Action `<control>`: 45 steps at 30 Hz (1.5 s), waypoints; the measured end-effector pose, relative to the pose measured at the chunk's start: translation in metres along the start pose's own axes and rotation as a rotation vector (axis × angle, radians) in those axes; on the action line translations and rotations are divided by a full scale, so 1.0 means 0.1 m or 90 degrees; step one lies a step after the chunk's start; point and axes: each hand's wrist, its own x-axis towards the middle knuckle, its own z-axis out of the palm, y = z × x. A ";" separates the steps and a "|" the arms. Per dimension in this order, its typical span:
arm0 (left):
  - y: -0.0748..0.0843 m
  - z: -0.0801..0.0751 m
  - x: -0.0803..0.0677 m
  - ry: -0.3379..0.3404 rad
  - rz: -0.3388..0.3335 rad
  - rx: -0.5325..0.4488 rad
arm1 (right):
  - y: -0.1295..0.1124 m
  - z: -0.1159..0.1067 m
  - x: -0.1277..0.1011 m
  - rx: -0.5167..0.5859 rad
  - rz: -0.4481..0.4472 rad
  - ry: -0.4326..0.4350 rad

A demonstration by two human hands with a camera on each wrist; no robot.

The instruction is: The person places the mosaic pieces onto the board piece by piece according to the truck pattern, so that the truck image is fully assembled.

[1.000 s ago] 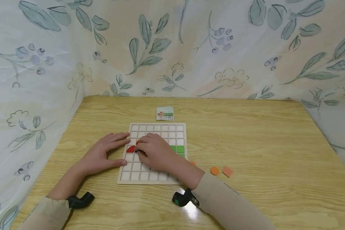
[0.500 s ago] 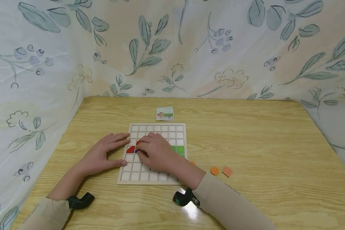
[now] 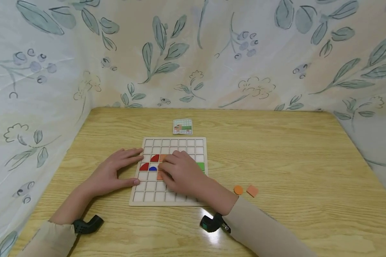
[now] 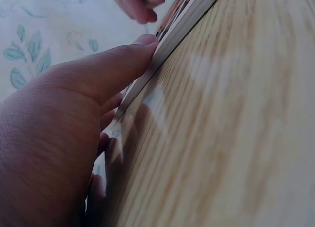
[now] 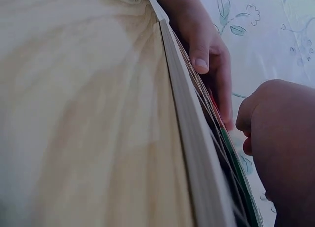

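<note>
A wooden grid board (image 3: 143, 200) lies on the table. My left hand (image 3: 107, 173) rests at its left edge, fingers spread, with the thumb (image 4: 130, 59) against the rim in the left wrist view. Over the middle of the board hovers my right hand (image 3: 183, 175), fingers loosely curled; nothing shows between them in the left wrist view. Left of its fingertips are a blue half-circle piece (image 3: 153, 169), a red quarter-circle piece (image 3: 144, 167) and another red piece (image 3: 155, 158). Orange squares (image 3: 162, 157) and a green square (image 3: 201, 166) are partly hidden by the right hand.
A small pattern card (image 3: 182, 126) lies behind the board. Right of the board are an orange disc (image 3: 238, 190) and an orange square piece (image 3: 252, 191) on the wooden table (image 3: 292, 160). A leaf-patterned cloth (image 3: 212, 71) stands behind.
My right hand has moved right and lifted off the blue half-circle, uncovering it, the upper red piece and some orange squares. My left hand stays at the board's edge.
</note>
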 end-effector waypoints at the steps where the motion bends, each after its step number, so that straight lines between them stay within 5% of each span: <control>1: 0.00 0.00 0.00 -0.003 0.002 0.001 | 0.01 -0.02 -0.04 -0.005 -0.001 0.004; 45: 0.00 -0.02 -0.01 -0.020 -0.015 0.017 | 0.33 -0.60 -1.30 0.009 0.037 0.079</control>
